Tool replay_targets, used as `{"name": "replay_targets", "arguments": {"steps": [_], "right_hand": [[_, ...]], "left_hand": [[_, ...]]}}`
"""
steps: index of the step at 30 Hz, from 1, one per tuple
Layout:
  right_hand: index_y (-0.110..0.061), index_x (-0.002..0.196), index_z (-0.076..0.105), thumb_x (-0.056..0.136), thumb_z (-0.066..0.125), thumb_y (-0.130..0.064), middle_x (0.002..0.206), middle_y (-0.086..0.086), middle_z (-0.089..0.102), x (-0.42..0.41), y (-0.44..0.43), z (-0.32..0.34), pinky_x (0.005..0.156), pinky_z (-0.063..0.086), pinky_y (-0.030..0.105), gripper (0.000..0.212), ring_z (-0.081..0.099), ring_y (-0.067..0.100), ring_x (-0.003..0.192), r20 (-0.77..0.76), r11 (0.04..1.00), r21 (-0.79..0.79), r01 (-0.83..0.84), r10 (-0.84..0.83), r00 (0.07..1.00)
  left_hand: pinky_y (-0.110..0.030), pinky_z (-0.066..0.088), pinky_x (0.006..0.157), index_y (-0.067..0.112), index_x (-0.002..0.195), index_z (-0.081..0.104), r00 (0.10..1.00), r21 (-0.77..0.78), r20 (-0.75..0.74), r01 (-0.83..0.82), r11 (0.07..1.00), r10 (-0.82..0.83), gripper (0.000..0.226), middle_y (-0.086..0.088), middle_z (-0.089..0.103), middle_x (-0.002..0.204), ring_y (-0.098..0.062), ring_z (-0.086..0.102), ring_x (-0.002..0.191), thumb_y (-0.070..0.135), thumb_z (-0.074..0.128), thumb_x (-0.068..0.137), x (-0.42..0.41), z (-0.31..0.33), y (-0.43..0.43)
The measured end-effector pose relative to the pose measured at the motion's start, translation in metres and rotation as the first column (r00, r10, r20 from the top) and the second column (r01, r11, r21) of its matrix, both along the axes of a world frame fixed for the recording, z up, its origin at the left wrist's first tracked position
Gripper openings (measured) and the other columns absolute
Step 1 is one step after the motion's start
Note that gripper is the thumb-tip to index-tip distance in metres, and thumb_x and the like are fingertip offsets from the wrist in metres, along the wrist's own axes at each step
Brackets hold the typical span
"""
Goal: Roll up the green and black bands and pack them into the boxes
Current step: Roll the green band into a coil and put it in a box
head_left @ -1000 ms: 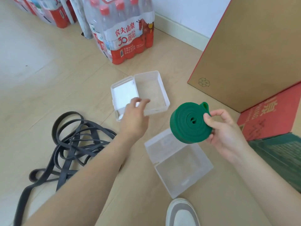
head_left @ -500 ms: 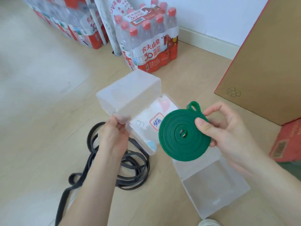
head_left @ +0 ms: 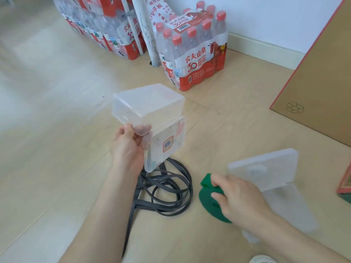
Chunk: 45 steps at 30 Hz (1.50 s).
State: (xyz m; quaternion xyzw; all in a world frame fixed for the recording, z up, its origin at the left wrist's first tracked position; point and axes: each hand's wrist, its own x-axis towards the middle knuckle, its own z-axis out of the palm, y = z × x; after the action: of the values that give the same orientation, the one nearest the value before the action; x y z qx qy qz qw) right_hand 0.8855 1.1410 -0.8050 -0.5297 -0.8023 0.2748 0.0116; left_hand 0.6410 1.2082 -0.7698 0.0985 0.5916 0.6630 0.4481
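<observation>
My left hand (head_left: 129, 147) grips a clear hinged plastic box (head_left: 150, 111) by its edge and holds it up above the floor, the labelled half hanging down. Low at the right, my right hand (head_left: 241, 198) holds the rolled green band (head_left: 208, 198), its fingers covering most of the roll. A second clear box (head_left: 266, 169) lies open on the floor just right of that hand, blurred, its lid tilted up. The black band (head_left: 167, 192) lies in a loose tangle on the floor under the raised box.
Shrink-wrapped packs of water bottles (head_left: 193, 48) and a white pole (head_left: 150, 35) stand against the far wall. A big cardboard box (head_left: 319, 82) rises at the right. A red carton (head_left: 344, 185) shows at the right edge. My shoe tip (head_left: 263, 260) shows at the bottom.
My left hand has picked the far box off the floor and lifted it. My right hand has dropped with the green roll from chest height down toward the floor beside the second box.
</observation>
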Motion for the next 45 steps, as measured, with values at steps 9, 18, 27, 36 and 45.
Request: {"name": "replay_targets", "arguments": {"steps": [9,18,27,36,45], "right_hand": [[-0.023,0.091,0.043,0.092,0.058,-0.026,0.059,-0.004,0.047,0.074,0.047,0.003,0.047,0.028,0.029,0.016,0.044,0.011,0.057,0.010,0.896,0.111,0.430,-0.434,0.901],[-0.023,0.093,0.047,0.090,0.061,-0.027,0.067,0.003,0.054,0.096,0.050,0.029,0.063,0.043,0.040,0.015,0.051,0.031,0.070,-0.192,0.803,0.139,0.580,-0.552,0.811],[-0.025,0.085,0.045,0.087,0.065,-0.025,0.061,-0.008,0.046,0.022,0.018,-0.023,0.050,0.033,0.029,0.020,0.044,0.015,0.055,-0.343,0.849,-0.195,0.492,-0.529,0.776],[-0.027,0.085,0.040,0.089,0.062,-0.025,0.069,-0.008,0.053,0.013,0.006,-0.046,0.055,0.039,0.031,0.022,0.047,0.012,0.058,-0.242,0.867,-0.193,0.459,-0.495,0.834],[-0.026,0.088,0.037,0.091,0.058,-0.023,0.071,-0.004,0.053,0.018,0.022,-0.053,0.055,0.041,0.032,0.021,0.052,0.019,0.064,-0.114,0.876,-0.250,0.412,-0.450,0.886]], "left_hand": [[-0.032,0.044,0.069,0.019,0.082,0.046,0.446,-0.304,-0.665,0.572,0.762,-0.600,0.024,0.003,0.062,0.076,-0.021,0.055,0.075,-0.002,0.039,0.090,0.108,-0.068,-0.020],[-0.021,0.033,0.050,0.020,0.079,0.056,-0.618,-0.779,-0.627,0.480,0.404,-0.474,0.038,0.002,0.048,0.062,-0.020,0.048,0.054,0.003,0.028,0.060,0.086,-0.109,-0.096],[-0.028,0.051,0.080,0.021,0.064,0.060,-0.779,-0.833,-0.536,0.426,0.354,-0.325,0.028,0.005,0.051,0.055,-0.017,0.052,0.050,0.001,0.072,0.048,0.074,-0.107,-0.110],[-0.034,0.053,0.079,0.020,0.139,0.028,-0.364,-0.760,-0.644,0.410,0.505,-0.673,0.091,-0.003,0.040,0.139,-0.025,0.049,0.112,0.052,0.073,0.067,0.104,-0.093,-0.105],[-0.035,0.044,0.076,0.018,0.142,0.030,-0.482,-0.791,-0.609,0.312,0.527,-0.629,0.101,0.003,0.039,0.137,-0.022,0.043,0.112,0.070,0.064,0.063,0.117,-0.109,-0.088]]}}
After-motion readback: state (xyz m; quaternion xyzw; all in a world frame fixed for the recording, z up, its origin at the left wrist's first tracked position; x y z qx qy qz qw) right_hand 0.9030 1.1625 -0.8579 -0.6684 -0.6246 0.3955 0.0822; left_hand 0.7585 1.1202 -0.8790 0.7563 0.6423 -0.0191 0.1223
